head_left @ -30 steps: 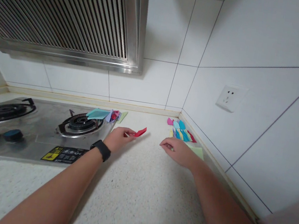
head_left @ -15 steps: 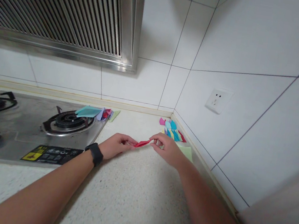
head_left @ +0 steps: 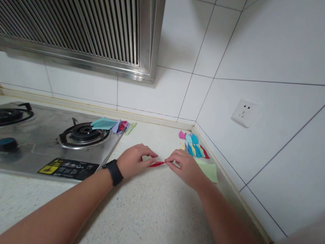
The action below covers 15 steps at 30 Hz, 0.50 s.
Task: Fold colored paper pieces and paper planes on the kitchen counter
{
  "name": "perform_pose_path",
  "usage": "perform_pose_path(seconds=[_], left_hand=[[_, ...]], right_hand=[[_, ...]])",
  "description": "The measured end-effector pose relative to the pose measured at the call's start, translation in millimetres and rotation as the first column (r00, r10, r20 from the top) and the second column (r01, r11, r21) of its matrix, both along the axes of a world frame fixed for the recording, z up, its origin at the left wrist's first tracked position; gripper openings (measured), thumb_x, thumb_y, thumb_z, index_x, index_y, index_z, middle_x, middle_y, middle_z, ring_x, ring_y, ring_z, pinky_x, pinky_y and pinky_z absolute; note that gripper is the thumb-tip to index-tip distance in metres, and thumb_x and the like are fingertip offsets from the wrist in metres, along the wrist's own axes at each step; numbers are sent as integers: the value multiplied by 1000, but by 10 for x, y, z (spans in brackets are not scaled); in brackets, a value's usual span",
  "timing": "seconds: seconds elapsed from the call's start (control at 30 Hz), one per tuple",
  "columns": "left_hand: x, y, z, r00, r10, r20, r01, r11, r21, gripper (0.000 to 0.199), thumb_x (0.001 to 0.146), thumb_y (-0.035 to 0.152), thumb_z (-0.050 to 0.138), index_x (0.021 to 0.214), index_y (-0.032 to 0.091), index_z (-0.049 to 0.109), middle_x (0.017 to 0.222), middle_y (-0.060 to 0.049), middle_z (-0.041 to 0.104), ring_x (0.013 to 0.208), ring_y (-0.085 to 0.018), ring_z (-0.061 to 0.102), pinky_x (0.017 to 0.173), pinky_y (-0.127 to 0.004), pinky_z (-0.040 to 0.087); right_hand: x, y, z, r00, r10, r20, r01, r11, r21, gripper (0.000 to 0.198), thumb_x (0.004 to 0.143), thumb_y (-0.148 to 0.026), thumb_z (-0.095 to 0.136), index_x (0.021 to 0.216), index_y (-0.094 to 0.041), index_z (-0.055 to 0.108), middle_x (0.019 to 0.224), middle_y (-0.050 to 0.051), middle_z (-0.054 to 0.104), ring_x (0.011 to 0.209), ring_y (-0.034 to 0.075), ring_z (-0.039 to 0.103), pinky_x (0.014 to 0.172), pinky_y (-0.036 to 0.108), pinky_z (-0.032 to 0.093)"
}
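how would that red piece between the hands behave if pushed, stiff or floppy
The red piece looks thin and papery, so it is probably very light. It runs fairly straight to the right hand, suggesting some stiffness, though something so slim would likely crease if pushed end-on.

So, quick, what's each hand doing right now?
Left hand: open, thumb at the small red folded paper piece.
Right hand: closed, pinching that piece's end.

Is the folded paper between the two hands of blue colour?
No, the folded paper between the left hand and the right hand is red.
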<state>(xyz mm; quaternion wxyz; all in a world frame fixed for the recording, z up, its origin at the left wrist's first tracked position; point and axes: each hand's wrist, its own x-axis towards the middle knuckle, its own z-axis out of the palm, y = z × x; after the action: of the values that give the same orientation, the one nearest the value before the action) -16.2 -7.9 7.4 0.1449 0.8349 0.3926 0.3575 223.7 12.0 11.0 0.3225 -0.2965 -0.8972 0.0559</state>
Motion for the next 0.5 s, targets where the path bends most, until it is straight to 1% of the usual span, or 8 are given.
perform_pose_path(seconds=[0.07, 0.17, 0.33, 0.5], left_hand=[[17, -23, 28, 998, 15, -56, -11, 998, 65, 21, 87, 34, 56, 95, 23, 72, 89, -4, 70, 83, -17, 57, 71, -26, 44], [37, -50, 41, 995, 26, -101, -13, 992, 125, 19, 86, 32, 57, 89, 23, 73, 85, -3, 71, 83, -18, 57, 71, -27, 44], [45, -72, 43, 989, 42, -145, -13, 981, 194, 16, 86, 30, 57, 89, 24, 72, 85, -1, 71, 83, -17, 57, 74, -28, 43], [25, -78, 69, 968, 95, -233, -29, 962, 270, 16, 87, 29, 56, 89, 24, 71, 85, -1, 70, 84, -17, 57, 73, -29, 42]], right_hand=[[-38, -33, 10, 1000, 11, 17, -11, 1000, 12, 10, 87, -24, 57, 86, -21, 67, 78, 4, 62, 79, 18, 56, 74, 32, 42], [-72, -69, 24, 999, -4, 41, 2, 999, 44, 7, 85, -21, 58, 85, -20, 66, 74, 4, 59, 75, 17, 54, 70, 30, 40], [-92, -77, 18, 999, 4, 34, -7, 996, 86, 5, 83, -16, 59, 84, -19, 64, 72, 2, 56, 73, 17, 51, 68, 29, 38], [-115, -88, 19, 999, 10, 34, -12, 997, 71, 7, 81, -13, 60, 83, -18, 63, 71, 2, 54, 74, 16, 50, 68, 29, 37]])
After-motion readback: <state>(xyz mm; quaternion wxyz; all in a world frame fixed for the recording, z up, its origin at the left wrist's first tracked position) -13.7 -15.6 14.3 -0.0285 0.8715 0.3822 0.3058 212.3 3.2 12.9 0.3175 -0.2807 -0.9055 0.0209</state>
